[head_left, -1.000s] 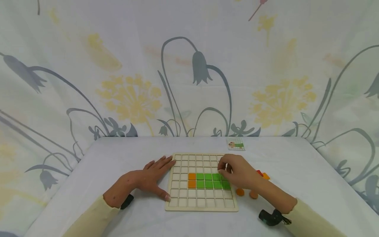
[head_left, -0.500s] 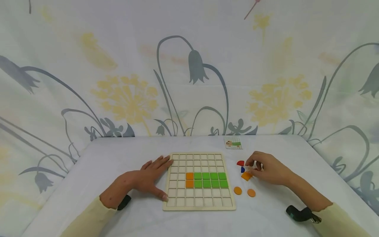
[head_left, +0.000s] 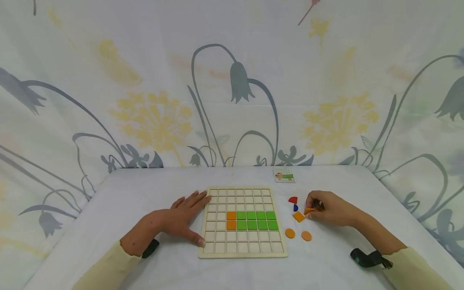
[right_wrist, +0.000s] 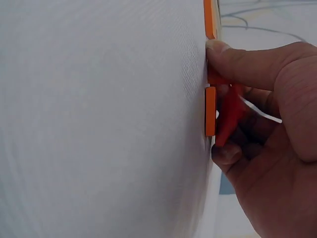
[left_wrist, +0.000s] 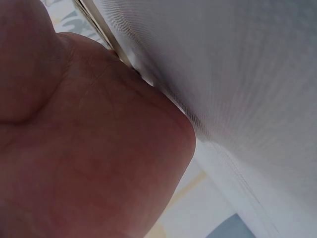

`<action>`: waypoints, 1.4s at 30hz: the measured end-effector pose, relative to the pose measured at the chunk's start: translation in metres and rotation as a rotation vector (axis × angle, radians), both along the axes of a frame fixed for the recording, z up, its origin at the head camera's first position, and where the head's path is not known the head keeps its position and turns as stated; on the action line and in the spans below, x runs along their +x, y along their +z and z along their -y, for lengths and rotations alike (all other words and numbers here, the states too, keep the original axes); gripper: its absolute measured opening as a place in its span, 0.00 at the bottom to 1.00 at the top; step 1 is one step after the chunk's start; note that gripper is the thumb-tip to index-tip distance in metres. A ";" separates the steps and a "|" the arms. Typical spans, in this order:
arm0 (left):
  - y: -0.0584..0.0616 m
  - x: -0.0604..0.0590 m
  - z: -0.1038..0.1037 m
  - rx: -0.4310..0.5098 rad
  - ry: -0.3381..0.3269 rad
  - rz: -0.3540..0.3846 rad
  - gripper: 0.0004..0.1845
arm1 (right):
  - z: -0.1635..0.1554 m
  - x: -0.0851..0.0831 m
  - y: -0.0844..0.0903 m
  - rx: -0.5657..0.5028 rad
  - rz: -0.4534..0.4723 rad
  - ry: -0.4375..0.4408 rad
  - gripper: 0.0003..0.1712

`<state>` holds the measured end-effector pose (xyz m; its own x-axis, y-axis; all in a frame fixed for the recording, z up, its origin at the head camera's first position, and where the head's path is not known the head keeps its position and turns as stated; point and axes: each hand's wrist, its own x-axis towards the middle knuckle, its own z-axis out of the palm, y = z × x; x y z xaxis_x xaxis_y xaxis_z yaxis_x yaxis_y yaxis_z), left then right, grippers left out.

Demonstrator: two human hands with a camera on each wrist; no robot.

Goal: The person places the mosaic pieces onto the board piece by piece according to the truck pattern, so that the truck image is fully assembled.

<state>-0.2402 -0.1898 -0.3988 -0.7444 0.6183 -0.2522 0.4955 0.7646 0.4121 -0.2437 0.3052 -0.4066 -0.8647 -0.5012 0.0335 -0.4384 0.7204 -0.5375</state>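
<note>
My left hand (head_left: 183,221) lies with fingers spread along the left side of a wooden grid board (head_left: 217,255), fingertips and thumb touching its edge. Orange squares (head_left: 231,216) and green squares (head_left: 251,220) fill two rows of cells. Among loose pieces right of the board, my right hand (head_left: 331,207) has its thumb and fingers curled round a thin red piece (right_wrist: 230,116), tilted off the table in the right wrist view. Its shape is mostly hidden. An orange piece (head_left: 309,210) shows at its fingertips in the head view. The left wrist view holds mostly palm.
Near the right hand lie a red quarter-round piece (head_left: 293,199), a small blue piece (head_left: 295,208), an orange square (head_left: 299,216) and two orange discs (head_left: 290,233). A pattern card (head_left: 284,175) lies behind the board. A flowered curtain backs the white table.
My right hand has left the board's right side and moved right to the loose pieces, uncovering the green squares. Its fingers have dipped slightly since half a second ago. My left hand stays put.
</note>
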 end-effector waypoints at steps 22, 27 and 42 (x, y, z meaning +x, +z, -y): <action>-0.001 0.002 0.003 -0.012 0.009 0.010 0.70 | 0.068 -0.012 0.009 -0.202 -0.050 0.095 0.03; 0.001 0.002 0.002 -0.023 0.006 0.008 0.70 | 0.097 -0.017 0.009 -0.213 -0.089 0.156 0.03; 0.001 -0.001 0.000 -0.020 -0.008 0.002 0.70 | 0.187 -0.030 0.006 -0.247 -0.051 0.167 0.05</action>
